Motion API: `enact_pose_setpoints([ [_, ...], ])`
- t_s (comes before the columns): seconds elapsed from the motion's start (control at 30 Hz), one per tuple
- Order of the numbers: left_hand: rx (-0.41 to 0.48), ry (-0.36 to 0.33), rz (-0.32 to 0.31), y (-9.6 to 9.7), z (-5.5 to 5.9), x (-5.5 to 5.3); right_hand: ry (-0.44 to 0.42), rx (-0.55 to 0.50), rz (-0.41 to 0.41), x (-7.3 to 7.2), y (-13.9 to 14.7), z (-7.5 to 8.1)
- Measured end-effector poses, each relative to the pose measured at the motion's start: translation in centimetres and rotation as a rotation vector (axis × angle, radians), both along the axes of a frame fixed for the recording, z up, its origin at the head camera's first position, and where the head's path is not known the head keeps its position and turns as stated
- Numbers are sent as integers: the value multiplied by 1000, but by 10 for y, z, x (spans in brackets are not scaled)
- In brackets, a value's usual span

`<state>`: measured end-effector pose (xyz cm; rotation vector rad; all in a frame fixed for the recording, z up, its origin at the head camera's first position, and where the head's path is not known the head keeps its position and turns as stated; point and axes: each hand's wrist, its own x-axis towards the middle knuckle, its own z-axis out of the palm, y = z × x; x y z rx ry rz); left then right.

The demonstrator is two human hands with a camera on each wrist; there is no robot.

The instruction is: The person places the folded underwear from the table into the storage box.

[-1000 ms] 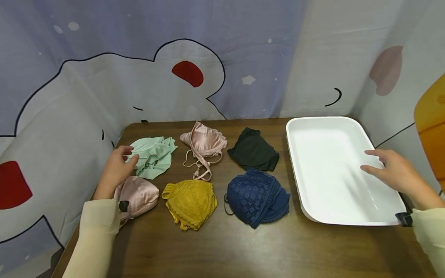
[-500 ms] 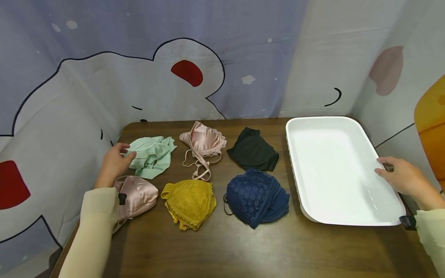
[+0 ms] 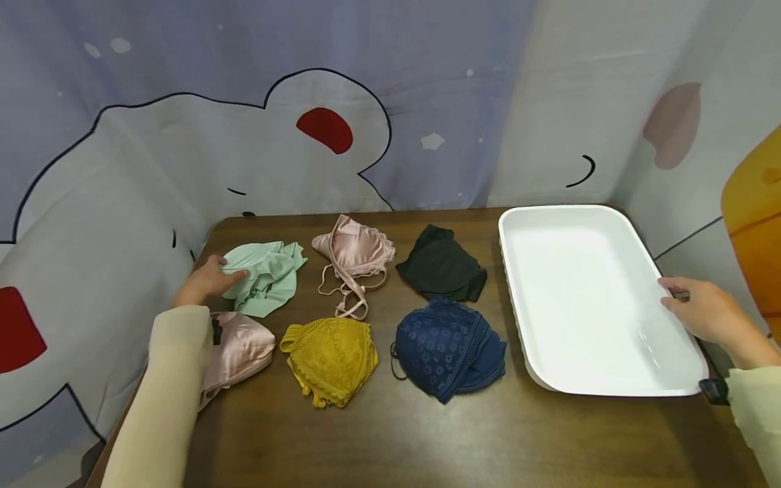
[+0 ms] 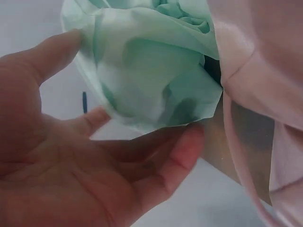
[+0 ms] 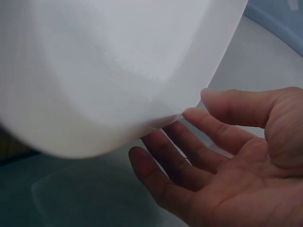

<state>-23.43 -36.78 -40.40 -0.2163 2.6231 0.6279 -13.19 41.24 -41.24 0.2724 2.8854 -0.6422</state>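
My left hand [image 3: 210,279] is at the left edge of a crumpled mint green garment [image 3: 268,278]. In the left wrist view its thumb touches the cloth [image 4: 142,71] and the fingers lie along the lower edge, spread apart. Close by, partly behind the left sleeve, lies a folded pink satin bra [image 3: 244,349]. At the right rim of a white rectangular tray [image 3: 518,298], my right hand [image 3: 708,308] pinches the edge between thumb and index finger. The other fingers extend outside the wall in the right wrist view. Nothing lies in the tray.
Between the hands lie a pink lace-edged bra [image 3: 356,247] with loose straps, a dark green folded bra [image 3: 442,268], a mustard lace bra [image 3: 332,359] and a navy lace bra [image 3: 448,349]. A printed curtain [image 3: 439,102] hangs behind the brown table [image 3: 366,440].
My right hand has moved from over the tray onto its right rim and taken hold there. The left hand has lowered to the mint garment's edge. The garments have stayed put.
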Motion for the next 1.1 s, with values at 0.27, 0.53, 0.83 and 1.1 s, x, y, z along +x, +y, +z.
enact_pose_setpoints([
  [0.27, 165, -43, -2, -2, -9, -11, 3, -5, -3, -1, 1, -3],
  [0.53, 318, -85, 54, -2, -12, -21, 3, 12, 0, -1, 0, -2],
  [0.83, 68, 47, -21, 1, -15, -27, -4, 17, 10, 3, -1, 3],
  [1.1, -4, 131, 53, 5, -22, -33, -14, 11, 16, 3, 0, 3],
])
